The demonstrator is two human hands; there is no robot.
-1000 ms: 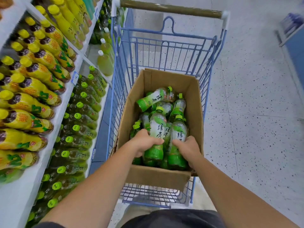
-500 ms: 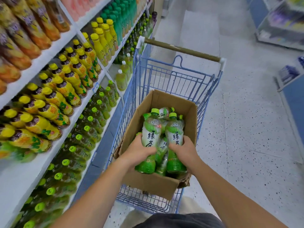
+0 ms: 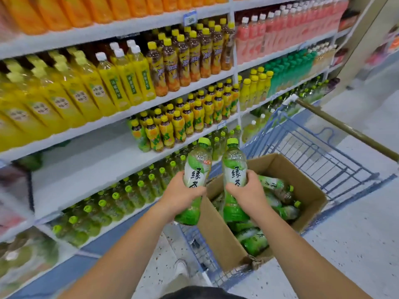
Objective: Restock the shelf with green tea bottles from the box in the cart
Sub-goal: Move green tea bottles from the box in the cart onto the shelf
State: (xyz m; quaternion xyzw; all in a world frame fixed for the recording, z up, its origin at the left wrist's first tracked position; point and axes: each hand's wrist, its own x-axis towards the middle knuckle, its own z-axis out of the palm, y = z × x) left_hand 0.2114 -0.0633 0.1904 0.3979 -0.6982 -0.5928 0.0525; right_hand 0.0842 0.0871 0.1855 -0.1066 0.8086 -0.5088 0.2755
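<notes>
Green plastic caps top two tea bottles held upright at the centre of the frame, one in each hand. The left hand (image 3: pixel 181 196) curls round the middle of the left bottle (image 3: pixel 197 167), fingers and thumb closed on its white label. The right hand (image 3: pixel 251 192) grips the right bottle (image 3: pixel 234 166) the same way. The two bottles stand side by side with a narrow gap between them, both raised over the near left corner of the cardboard box (image 3: pixel 218 234). The box sits in the blue wire cart (image 3: pixel 313 152) at lower right with its top open. More green tea bottles (image 3: pixel 278 192) lie in a loose heap inside it, mostly on their sides. The cart's brown handle (image 3: pixel 345 130) slants down towards the right edge of the frame.

Left of the hands, a white shelf (image 3: pixel 92 167) shows a wide bare stretch at mid-left, and yellow-capped bottles (image 3: pixel 179 126) stand at its right end. One level lower, rows of green-capped bottles (image 3: pixel 129 190) run from the lower left towards the held pair. Higher up sit yellow juice bottles (image 3: pixel 97 87), with orange bottles (image 3: pixel 64 9) along the top edge and pink bottles (image 3: pixel 280 29) at upper right. At bottom centre a white shoe (image 3: pixel 180 267) rests on the speckled floor (image 3: pixel 356 244).
</notes>
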